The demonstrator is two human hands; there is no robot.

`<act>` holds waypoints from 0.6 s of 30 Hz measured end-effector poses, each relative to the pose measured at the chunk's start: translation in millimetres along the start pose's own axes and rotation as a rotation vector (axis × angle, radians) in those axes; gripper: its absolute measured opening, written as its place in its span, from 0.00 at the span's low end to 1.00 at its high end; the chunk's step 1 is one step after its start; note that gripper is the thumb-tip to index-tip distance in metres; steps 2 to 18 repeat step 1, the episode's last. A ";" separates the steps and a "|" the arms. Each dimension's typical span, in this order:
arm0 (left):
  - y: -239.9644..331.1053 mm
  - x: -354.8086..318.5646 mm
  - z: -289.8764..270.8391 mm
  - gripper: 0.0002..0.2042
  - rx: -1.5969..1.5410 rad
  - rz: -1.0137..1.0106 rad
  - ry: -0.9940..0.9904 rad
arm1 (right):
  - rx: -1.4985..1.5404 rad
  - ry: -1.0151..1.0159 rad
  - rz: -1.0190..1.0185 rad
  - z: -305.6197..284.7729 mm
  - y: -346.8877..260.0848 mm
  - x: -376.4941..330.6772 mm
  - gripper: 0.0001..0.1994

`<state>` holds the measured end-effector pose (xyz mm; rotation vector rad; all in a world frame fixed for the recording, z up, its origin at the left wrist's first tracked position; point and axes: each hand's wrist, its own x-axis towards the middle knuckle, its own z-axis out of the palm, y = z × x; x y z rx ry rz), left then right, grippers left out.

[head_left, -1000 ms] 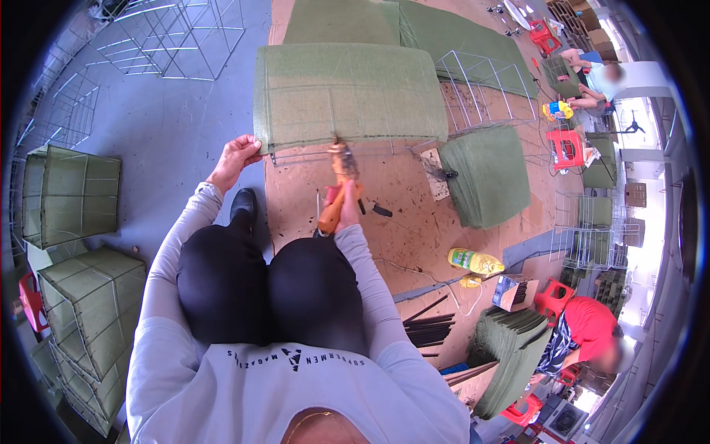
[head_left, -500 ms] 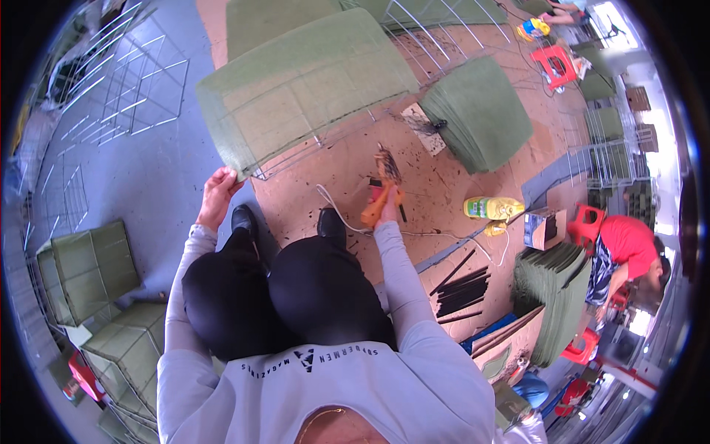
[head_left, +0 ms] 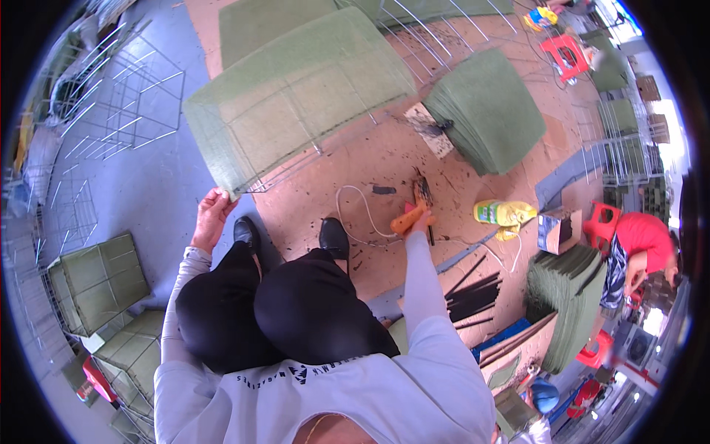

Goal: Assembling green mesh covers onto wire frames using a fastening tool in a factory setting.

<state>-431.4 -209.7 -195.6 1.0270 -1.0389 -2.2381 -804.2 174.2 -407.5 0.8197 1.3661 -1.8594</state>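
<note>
My left hand (head_left: 211,215) pinches the near left corner of a sheer green fabric sheet (head_left: 296,89). That sheet lies over a wire frame (head_left: 316,143), whose bars show through it and along its near edge. To the right, my right hand (head_left: 421,223) is closed round the handle of an orange glue gun (head_left: 404,221), held low over the brown floor covering. Its front end is crusted with dark residue and points away from me. A white cord (head_left: 342,198) loops across the covering beside it.
A stack of green sheets (head_left: 492,111) lies beyond the glue gun. At right are a yellow bottle (head_left: 505,212), black sticks (head_left: 475,297), an open carton (head_left: 556,229) and more green sheets (head_left: 573,296). Wire frames (head_left: 144,96) stand at left. A person in red (head_left: 643,240) bends at far right.
My right hand has moved right with the glue gun, away from the fabric. My left hand still pinches the corner, slightly lower in view. The whole view has shifted a little.
</note>
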 end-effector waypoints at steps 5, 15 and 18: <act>-0.1 -2.4 -4.8 0.04 -0.012 0.011 -0.019 | -0.120 -0.049 0.157 -14.4 0.3 5.1 0.36; -0.1 -2.4 -4.8 0.04 -0.012 0.011 -0.019 | -0.120 -0.049 0.157 -14.4 0.3 5.1 0.36; -0.1 -2.4 -4.8 0.04 -0.012 0.011 -0.019 | -0.120 -0.049 0.157 -14.4 0.3 5.1 0.36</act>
